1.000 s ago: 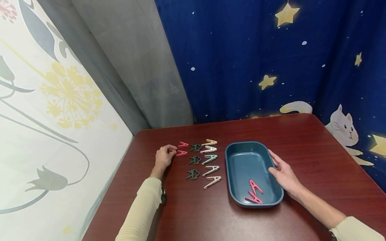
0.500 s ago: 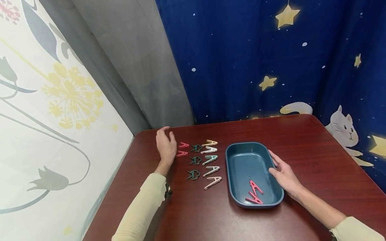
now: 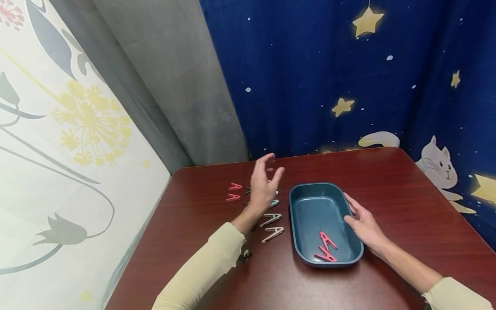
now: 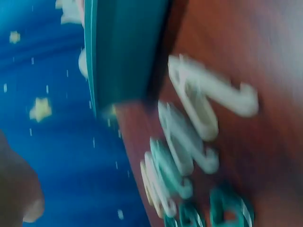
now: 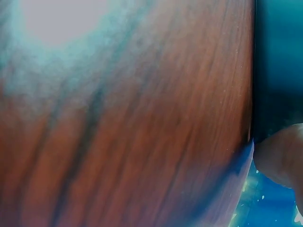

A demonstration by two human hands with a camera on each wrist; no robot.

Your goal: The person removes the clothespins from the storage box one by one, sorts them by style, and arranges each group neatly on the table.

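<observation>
My left hand hovers above the clothespin rows with nothing in it, fingers spread and loosely bent. Below it lie a mint clothespin, a grey clothespin and a beige clothespin, blurred in the left wrist view. Dark green round clips are partly hidden by the hand and arm. Two red clothespins lie left of them. My right hand grips the right rim of a blue plastic bin, thumb inside. Two more red clothespins are at the bin's near end.
The dark red wooden table carries everything. A grey curtain and a blue star-patterned curtain hang behind its far edge. A white patterned panel stands along the left.
My left hand has left the red clothespins, lifted with fingers opening, and swung right over the clip and clothespin rows. The right hand and bin have stayed put.
</observation>
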